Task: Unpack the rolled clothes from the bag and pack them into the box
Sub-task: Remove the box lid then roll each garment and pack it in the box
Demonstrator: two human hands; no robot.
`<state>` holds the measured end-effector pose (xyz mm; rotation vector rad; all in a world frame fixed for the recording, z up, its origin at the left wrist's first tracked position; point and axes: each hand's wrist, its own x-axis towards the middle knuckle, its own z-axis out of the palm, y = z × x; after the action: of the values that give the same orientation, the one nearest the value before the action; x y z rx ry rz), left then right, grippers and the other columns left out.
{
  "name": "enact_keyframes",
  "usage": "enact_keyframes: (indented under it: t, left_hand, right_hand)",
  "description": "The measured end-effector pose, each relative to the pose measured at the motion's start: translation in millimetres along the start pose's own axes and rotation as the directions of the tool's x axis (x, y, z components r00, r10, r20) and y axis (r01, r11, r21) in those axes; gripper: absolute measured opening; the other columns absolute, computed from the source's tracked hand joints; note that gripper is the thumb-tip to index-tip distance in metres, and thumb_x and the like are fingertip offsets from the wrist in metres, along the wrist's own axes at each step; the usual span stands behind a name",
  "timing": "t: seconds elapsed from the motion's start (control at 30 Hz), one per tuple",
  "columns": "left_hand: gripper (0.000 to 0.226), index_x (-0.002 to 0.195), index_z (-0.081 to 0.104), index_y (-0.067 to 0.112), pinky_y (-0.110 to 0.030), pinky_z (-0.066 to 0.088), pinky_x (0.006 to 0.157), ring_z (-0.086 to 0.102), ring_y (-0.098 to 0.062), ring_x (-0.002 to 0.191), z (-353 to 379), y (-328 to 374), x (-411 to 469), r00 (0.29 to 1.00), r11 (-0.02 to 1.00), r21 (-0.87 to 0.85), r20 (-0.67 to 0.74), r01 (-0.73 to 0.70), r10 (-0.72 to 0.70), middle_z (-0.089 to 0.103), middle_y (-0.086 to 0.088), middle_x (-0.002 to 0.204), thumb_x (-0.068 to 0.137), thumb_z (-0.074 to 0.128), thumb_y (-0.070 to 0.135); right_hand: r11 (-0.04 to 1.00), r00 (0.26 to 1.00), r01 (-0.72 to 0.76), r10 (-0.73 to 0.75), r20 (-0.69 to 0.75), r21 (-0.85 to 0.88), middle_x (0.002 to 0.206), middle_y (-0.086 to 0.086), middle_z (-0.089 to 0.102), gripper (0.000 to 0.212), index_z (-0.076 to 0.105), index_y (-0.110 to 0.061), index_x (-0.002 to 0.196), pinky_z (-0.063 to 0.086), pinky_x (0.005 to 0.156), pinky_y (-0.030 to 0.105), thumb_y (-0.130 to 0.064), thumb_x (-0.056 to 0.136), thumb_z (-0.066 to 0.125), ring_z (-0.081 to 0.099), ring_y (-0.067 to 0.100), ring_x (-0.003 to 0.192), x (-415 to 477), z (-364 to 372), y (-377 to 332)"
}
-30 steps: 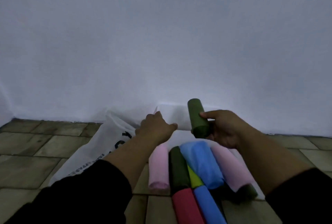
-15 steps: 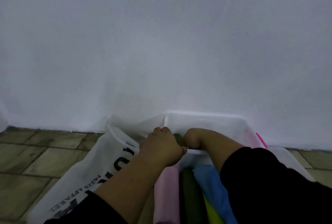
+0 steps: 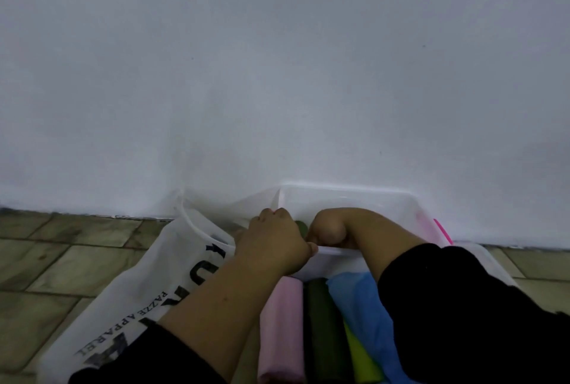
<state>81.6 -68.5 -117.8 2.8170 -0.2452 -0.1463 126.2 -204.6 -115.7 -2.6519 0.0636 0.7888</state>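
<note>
Two hands are meeting at the near left corner of the box, which is sitting on the floor against the wall. Your left hand is gripping the box's rim, thumb lying along the near edge, probably steadying it against sliding. Your right hand is reaching down inside, fingers curling round a green roll. Only a sliver of it is showing between your hands, and you are likely tucking it into that corner to save room. The bag is lying slumped just left of the box. More rolls, pink, dark green, yellow-green and blue, are waiting side by side before the box, within easy reach.
</note>
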Motion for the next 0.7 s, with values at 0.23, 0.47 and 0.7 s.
enact_keyframes:
  t: [0.23, 0.47, 0.7]
  left_hand:
    - [0.076, 0.13, 0.041, 0.014, -0.041, 0.04, 0.087, 0.047, -0.028, 0.116, 1.0, 0.0, 1.2, 1.0, 1.0, 0.016, -0.005, 0.016, -0.016, 0.047, -0.01, 0.129, 0.075, 0.059, 0.063]
    - [0.075, 0.131, 0.039, 0.014, -0.045, 0.04, 0.091, 0.046, -0.029, 0.117, 4.7, 0.3, 2.8, 0.999, 0.999, 0.008, -0.017, 0.038, -0.038, 0.046, -0.009, 0.129, 0.076, 0.058, 0.062]
    - [0.079, 0.133, 0.04, 0.013, -0.047, 0.041, 0.099, 0.047, -0.03, 0.118, -2.1, 0.6, 3.0, 0.997, 0.998, -0.028, 0.046, 0.055, -0.054, 0.048, -0.012, 0.131, 0.073, 0.06, 0.061]
  right_hand:
    - [0.996, 0.985, -0.085, 0.078, 0.154, 0.039, 0.102, 0.013, 0.056, 0.019, 0.063, -0.001, 0.091, 0.042, 0.088, 0.037, -0.013, 0.094, 0.048, 0.051, 0.025, 0.091, -5.7, -8.6, -5.8]
    - [0.999, 0.994, -0.013, 0.009, 0.11, 0.035, 0.076, 0.007, 0.048, 0.032, 0.052, -0.01, 0.064, 0.035, 0.082, 0.03, -0.006, 0.094, 0.043, 0.046, 0.022, 0.071, -16.9, -4.1, -16.3]
    - [0.998, 0.995, 0.053, -0.056, -0.087, -0.039, 0.105, 0.009, 0.058, 0.026, 0.062, -0.001, 0.108, 0.046, 0.075, 0.03, -0.019, 0.095, 0.048, 0.053, 0.024, 0.096, -39.0, -2.7, -16.1]
